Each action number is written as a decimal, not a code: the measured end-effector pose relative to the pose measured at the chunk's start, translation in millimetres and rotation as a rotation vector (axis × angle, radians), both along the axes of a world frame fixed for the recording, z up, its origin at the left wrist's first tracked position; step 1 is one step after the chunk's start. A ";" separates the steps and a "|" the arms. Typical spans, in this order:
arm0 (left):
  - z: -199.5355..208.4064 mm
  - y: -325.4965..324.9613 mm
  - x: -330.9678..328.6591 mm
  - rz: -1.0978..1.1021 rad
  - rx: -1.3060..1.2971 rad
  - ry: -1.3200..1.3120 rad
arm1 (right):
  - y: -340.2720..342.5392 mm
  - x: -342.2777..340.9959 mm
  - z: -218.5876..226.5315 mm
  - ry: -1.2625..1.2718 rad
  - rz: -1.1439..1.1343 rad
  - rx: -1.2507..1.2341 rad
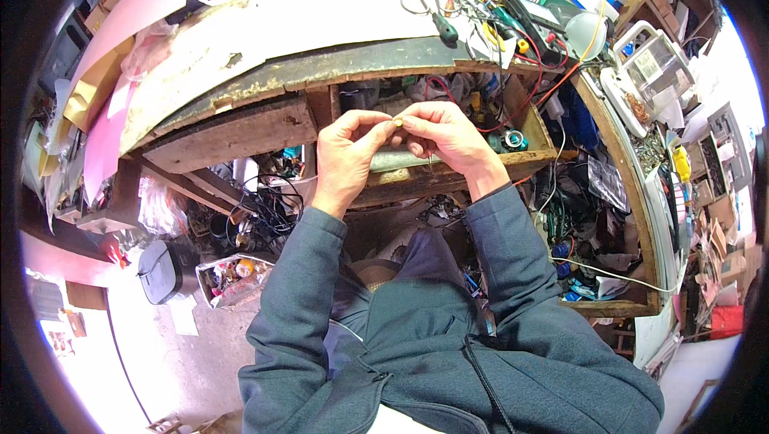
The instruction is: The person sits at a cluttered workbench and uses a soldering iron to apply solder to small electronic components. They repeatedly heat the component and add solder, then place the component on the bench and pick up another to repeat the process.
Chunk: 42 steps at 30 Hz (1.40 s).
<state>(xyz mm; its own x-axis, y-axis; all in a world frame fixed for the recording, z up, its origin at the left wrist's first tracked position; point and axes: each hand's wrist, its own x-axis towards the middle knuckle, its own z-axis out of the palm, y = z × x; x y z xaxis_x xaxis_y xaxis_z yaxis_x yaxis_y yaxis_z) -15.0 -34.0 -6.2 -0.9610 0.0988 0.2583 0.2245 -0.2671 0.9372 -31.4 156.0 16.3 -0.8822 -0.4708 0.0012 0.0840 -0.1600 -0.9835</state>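
Both hands meet over the open wooden drawer [448,165] of the workbench. The left hand [346,153] pinches its thumb and forefinger onto a small brass-coloured part [398,122], and the right hand [444,136] closes its fingertips on the same part from the other side. Both wrists bend inward above the drawer's front edge, forearms in grey-blue sleeves rising from below. A green-handled screwdriver [443,27] lies on the benchtop beyond the drawer.

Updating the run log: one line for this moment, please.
left hand + right hand: pinching small brass-coloured part | above open wooden drawer | green-handled screwdriver idle on worktop
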 end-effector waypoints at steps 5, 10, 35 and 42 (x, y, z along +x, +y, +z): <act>1.0 -0.8 0.6 -0.003 -0.010 0.000 | 0.9 -1.0 -2.3 0.012 -0.001 0.010; 1.4 -0.6 0.6 -0.004 -0.004 -0.015 | 2.4 -0.8 -0.7 0.010 0.006 0.012; 3.5 -1.1 2.9 -0.004 -0.044 0.008 | 1.4 -0.3 -2.7 0.028 -0.005 0.008; 3.7 -1.6 3.3 -0.016 -0.030 0.012 | 1.3 -0.2 -2.0 0.013 -0.008 0.008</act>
